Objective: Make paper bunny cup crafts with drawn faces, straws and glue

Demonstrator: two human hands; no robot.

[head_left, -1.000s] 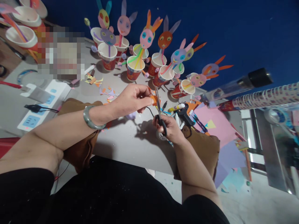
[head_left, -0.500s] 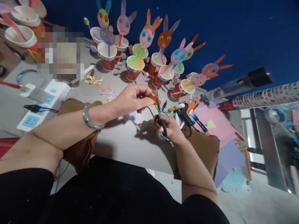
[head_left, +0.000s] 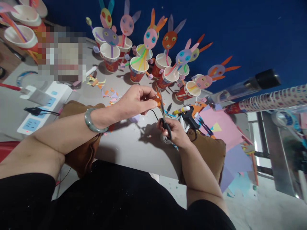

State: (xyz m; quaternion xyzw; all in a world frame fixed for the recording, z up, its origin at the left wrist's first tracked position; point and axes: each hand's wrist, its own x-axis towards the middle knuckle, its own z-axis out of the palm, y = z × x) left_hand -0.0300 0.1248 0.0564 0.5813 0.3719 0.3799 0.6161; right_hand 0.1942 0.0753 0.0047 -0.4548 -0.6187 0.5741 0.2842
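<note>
Between the thumb and fingers of my left hand [head_left: 139,101] is a small piece of orange paper [head_left: 157,100]. My right hand [head_left: 175,131] grips the black handles of a pair of scissors [head_left: 165,124], its blades pointing up and away from me. Those blades lie against the right side of the orange paper; whether they are parted is hard to make out. Both hands are held above the grey table [head_left: 141,150], in front of a row of red paper cups with paper rabbit figures [head_left: 139,68].
Paper scraps [head_left: 111,95] lie left of my hands. To the right are a black glue gun [head_left: 190,116], markers [head_left: 181,110] and coloured paper sheets [head_left: 223,127]. A white power strip [head_left: 35,121] sits at left. Brown cushions [head_left: 206,153] lie under my forearms. Stacked cups [head_left: 271,99] lie at right.
My hands, the orange paper and the scissors have stayed almost in place. The scissor blades have shifted very slightly at the paper.
</note>
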